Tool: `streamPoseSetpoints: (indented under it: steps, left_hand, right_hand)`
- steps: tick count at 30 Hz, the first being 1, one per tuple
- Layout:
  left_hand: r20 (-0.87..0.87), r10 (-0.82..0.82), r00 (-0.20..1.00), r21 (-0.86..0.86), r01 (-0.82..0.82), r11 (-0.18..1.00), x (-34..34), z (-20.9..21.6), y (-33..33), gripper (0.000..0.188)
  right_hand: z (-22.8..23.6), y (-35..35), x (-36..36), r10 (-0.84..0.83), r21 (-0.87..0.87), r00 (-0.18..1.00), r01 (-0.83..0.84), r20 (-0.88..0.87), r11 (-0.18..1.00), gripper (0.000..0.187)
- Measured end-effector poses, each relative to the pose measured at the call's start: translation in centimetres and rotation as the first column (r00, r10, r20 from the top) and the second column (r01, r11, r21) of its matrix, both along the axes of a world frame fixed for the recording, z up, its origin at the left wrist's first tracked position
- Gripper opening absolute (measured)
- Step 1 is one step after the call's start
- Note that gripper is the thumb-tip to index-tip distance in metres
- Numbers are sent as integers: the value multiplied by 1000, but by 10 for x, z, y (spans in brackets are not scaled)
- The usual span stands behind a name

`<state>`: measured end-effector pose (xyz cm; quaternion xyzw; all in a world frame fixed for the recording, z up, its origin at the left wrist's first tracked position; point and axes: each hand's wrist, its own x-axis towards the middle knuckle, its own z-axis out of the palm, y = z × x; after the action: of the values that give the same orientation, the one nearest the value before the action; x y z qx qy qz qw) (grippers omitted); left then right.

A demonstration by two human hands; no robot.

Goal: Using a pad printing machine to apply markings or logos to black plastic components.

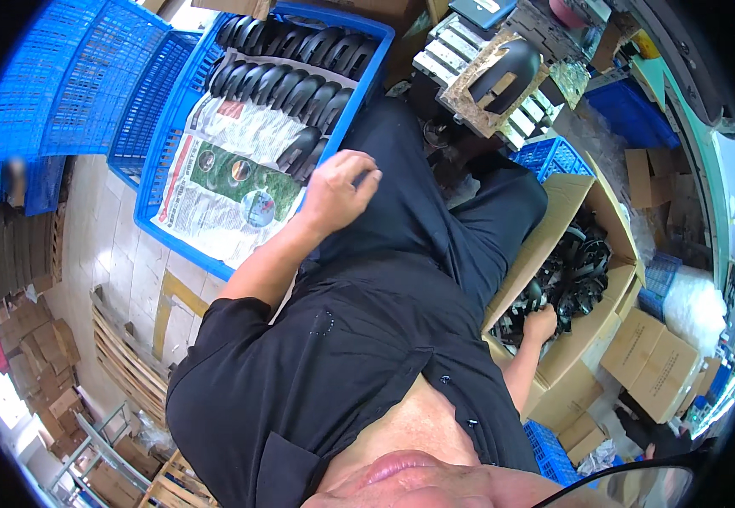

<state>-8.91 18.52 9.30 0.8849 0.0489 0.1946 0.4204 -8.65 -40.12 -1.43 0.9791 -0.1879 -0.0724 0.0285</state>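
Pale floor tiles (122,229) are seen at left. Curved black shells (295,89) are rowed in a blue crate (185,250), upper left, beside which the left hand (342,188) is held loosely curled, thumb apart. Inside a carton (541,245) of black parts (577,269), right, the right hand (540,325) is seen; whether anything is pinched cannot be told.

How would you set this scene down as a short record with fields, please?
Left hand: the left hand, fingers bent, is beside the near-right edge of the blue crate; no held thing shows
Right hand: the right hand is inside the open cardboard box; whether it grips anything is unclear
Crate contents: black curved shells in rows, over printed paper
Box contents: jumbled black parts
Ahead: another black shell on a machine fixture
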Motion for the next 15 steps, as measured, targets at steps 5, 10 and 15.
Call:
streamPoseSetpoints:
  steps: [5, 10, 15]
  left_hand:
    - [105, -168, 980, -6, 170, 986, 9, 2, -35, 11]
    - [125, -320, 939, -42, 327, 944, 21, 5, -64, 10]
    - [59, -429, 901, -81, 433, 898, 22, 15, -79, 12]
  right_hand:
    - [24, -33, 4, 54, 44, 969, -66, 243, 997, 36]
    - [68, -64, 30, -239, 439, 944, 120, 226, 890, 38]
    - [103, -79, 44, -319, 659, 887, 22, 333, 751, 41]
